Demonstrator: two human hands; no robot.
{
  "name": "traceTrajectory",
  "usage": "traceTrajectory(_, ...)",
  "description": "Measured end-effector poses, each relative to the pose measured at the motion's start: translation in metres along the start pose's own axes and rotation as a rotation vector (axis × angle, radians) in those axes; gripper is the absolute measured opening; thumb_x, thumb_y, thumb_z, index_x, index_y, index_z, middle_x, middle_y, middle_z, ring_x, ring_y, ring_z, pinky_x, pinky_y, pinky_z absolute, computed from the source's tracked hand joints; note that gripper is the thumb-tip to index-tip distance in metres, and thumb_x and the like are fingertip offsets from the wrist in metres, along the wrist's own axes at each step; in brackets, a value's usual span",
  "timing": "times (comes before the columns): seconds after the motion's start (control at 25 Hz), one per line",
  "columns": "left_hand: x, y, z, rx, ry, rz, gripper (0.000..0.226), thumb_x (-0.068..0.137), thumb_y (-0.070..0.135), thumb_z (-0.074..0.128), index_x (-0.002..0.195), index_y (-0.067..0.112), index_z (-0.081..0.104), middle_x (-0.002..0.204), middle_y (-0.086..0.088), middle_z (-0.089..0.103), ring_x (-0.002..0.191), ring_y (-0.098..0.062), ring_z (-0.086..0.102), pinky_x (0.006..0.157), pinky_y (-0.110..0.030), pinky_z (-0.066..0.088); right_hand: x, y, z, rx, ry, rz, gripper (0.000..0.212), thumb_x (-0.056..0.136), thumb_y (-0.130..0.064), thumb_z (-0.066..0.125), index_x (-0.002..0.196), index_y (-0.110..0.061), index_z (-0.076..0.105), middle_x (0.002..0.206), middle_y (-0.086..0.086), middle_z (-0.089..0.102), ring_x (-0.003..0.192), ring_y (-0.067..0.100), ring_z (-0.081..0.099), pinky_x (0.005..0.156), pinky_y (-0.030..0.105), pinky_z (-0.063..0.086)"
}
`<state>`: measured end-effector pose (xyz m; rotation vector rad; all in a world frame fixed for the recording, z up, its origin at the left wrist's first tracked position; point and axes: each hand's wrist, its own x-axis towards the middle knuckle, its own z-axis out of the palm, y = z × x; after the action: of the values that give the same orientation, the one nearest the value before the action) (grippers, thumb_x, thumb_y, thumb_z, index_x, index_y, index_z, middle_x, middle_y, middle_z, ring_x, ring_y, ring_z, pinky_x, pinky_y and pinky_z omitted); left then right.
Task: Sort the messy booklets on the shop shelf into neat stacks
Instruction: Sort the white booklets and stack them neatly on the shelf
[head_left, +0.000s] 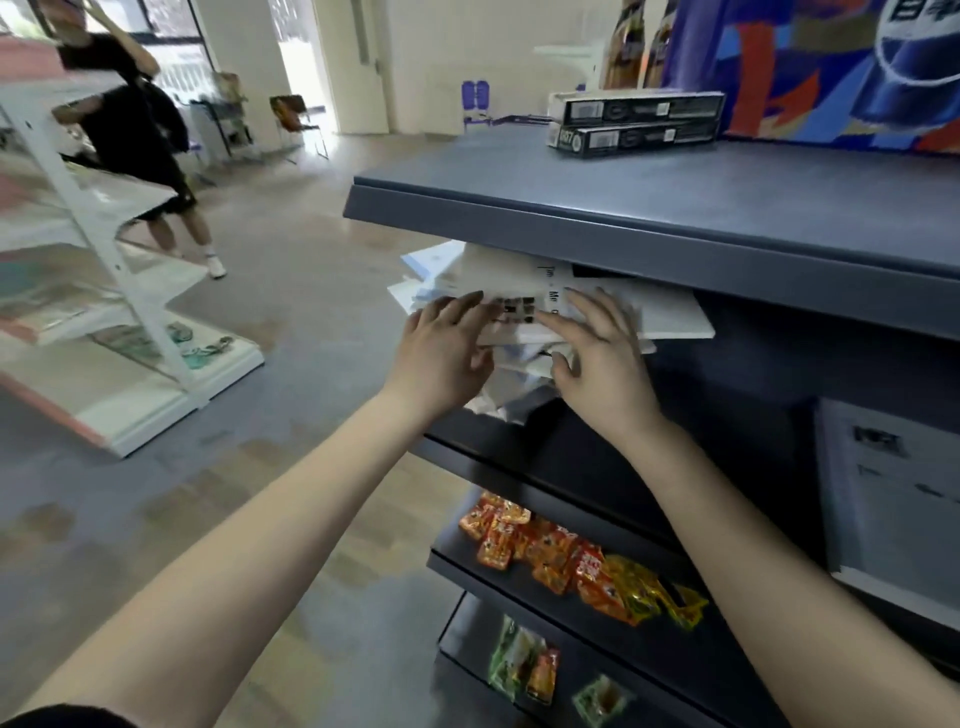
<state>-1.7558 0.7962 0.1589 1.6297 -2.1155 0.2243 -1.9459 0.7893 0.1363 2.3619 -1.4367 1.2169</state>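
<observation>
The messy booklets (524, 283) are lying in a crooked pile on the second board of the dark blue shop shelf (649, 218), just under its top board. Some of them are sticking out over the front edge, and some are poking out toward 9 o'clock.

Both hands are reaching up to the pile. The left hand (447, 353) is lying on the pile's 8 o'clock side. Its fingers (462, 306) are straight and spread out, and they are resting flat on the top booklet. The right hand (605, 366) is lying on the 5 o'clock side. Its fingers (587, 306) are spread out flat on the top booklet too. Both thumbs are sitting low at the front edge of the pile. The picture is too blurry here to tell if the thumbs are tucking under a booklet.

Two long black boxes (636, 122) are sitting on the top board at 12 o'clock from the pile, one on the other. Orange snack packets (561, 556) are lying on a lower board at 6 o'clock. A white rack (109, 270) is standing on the floor at 9 o'clock, and a person in black (135, 130) is walking behind it.
</observation>
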Motion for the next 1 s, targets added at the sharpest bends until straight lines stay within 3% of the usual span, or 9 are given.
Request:
traceTrajectory(0.12, 0.002, -0.029, 0.003, -0.056, -0.071, -0.002, 0.052, 0.088, 0.024, 0.056, 0.138, 0.025, 0.042, 0.148, 0.003, 0.038, 0.136, -0.024, 0.032, 0.106, -0.038, 0.027, 0.01, -0.009, 0.02, -0.127, -0.092, 0.029, 0.053, 0.072, 0.006, 0.064, 0.122, -0.013, 0.062, 0.133, 0.015, 0.053, 0.127, 0.037, 0.043, 0.111, 0.056, 0.021)
traceTrajectory(0.28, 0.011, -0.048, 0.009, -0.092, -0.074, 0.032, 0.052, 0.087, 0.021, 0.054, 0.137, 0.03, 0.042, 0.147, 0.006, 0.039, 0.136, -0.021, 0.031, 0.107, -0.036, 0.026, 0.016, -0.006, 0.033, -0.226, 0.016, 0.015, 0.058, 0.063, 0.016, 0.063, 0.115, -0.009, 0.066, 0.118, 0.014, 0.065, 0.11, 0.033, 0.059, 0.102, 0.048, 0.035)
traceTrajectory(0.4, 0.022, -0.051, 0.011, -0.169, -0.036, 0.088, 0.05, 0.085, 0.02, 0.058, 0.133, 0.031, 0.049, 0.149, -0.002, 0.035, 0.137, -0.028, 0.028, 0.11, -0.042, 0.028, 0.018, -0.002, 0.025, -0.128, 0.032, 0.001, 0.058, 0.064, 0.017, 0.055, 0.111, -0.014, 0.069, 0.113, 0.006, 0.068, 0.106, 0.026, 0.063, 0.102, 0.036, 0.034)
traceTrajectory(0.48, 0.028, -0.052, 0.011, -0.199, -0.025, 0.119, 0.053, 0.082, 0.014, 0.056, 0.131, 0.032, 0.051, 0.149, -0.005, 0.035, 0.138, -0.031, 0.026, 0.112, -0.045, 0.027, 0.016, 0.006, 0.01, 0.015, -0.009, -0.038, 0.05, 0.073, 0.014, 0.054, 0.109, -0.017, 0.069, 0.113, -0.001, 0.068, 0.106, 0.019, 0.062, 0.104, 0.038, 0.034)
traceTrajectory(0.64, 0.028, -0.049, 0.02, -0.07, -0.008, 0.172, 0.061, 0.079, 0.005, 0.057, 0.134, 0.031, 0.049, 0.149, -0.001, 0.037, 0.141, -0.032, 0.023, 0.114, -0.054, 0.008, -0.002, 0.021, -0.018, 0.188, 0.01, -0.04, 0.033, 0.083, 0.01, 0.059, 0.1, -0.015, 0.072, 0.111, -0.006, 0.065, 0.108, 0.012, 0.059, 0.11, 0.034, 0.032)
traceTrajectory(0.68, 0.025, -0.046, 0.024, -0.017, 0.041, 0.25, 0.059, 0.077, 0.005, 0.059, 0.132, 0.026, 0.052, 0.144, -0.004, 0.045, 0.137, -0.034, 0.032, 0.113, -0.056, 0.011, -0.007, 0.024, -0.022, 0.151, 0.053, -0.008, 0.033, 0.082, 0.009, 0.06, 0.099, -0.017, 0.072, 0.111, -0.006, 0.064, 0.109, 0.013, 0.058, 0.108, 0.03, 0.034)
traceTrajectory(0.8, 0.019, -0.033, 0.033, 0.097, 0.186, 0.393, 0.052, 0.067, 0.014, 0.07, 0.119, 0.013, 0.063, 0.118, -0.01, 0.065, 0.109, -0.038, 0.061, 0.095, -0.052, 0.044, -0.023, 0.027, -0.028, 0.028, 0.087, 0.169, 0.036, 0.08, 0.008, 0.063, 0.106, -0.017, 0.07, 0.117, -0.007, 0.057, 0.113, 0.016, 0.052, 0.104, 0.007, 0.028)
traceTrajectory(0.88, 0.018, -0.021, 0.031, 0.132, 0.183, 0.37, 0.058, 0.057, 0.014, 0.08, 0.113, 0.01, 0.065, 0.106, -0.011, 0.069, 0.093, -0.037, 0.066, 0.078, -0.044, 0.054, -0.031, 0.023, -0.035, 0.003, 0.05, 0.187, 0.037, 0.079, 0.0, 0.059, 0.112, -0.017, 0.067, 0.124, -0.003, 0.056, 0.117, 0.02, 0.051, 0.104, 0.011, 0.029)
traceTrajectory(1.0, 0.018, -0.004, 0.029, 0.178, 0.142, 0.296, 0.053, 0.059, 0.012, 0.078, 0.11, 0.009, 0.064, 0.095, -0.01, 0.068, 0.082, -0.036, 0.065, 0.064, -0.036, 0.052, -0.041, 0.004, -0.046, 0.031, -0.092, 0.099, 0.048, 0.076, -0.017, 0.047, 0.121, -0.02, 0.062, 0.133, 0.0, 0.051, 0.126, 0.024, 0.043, 0.106, 0.028, 0.03)
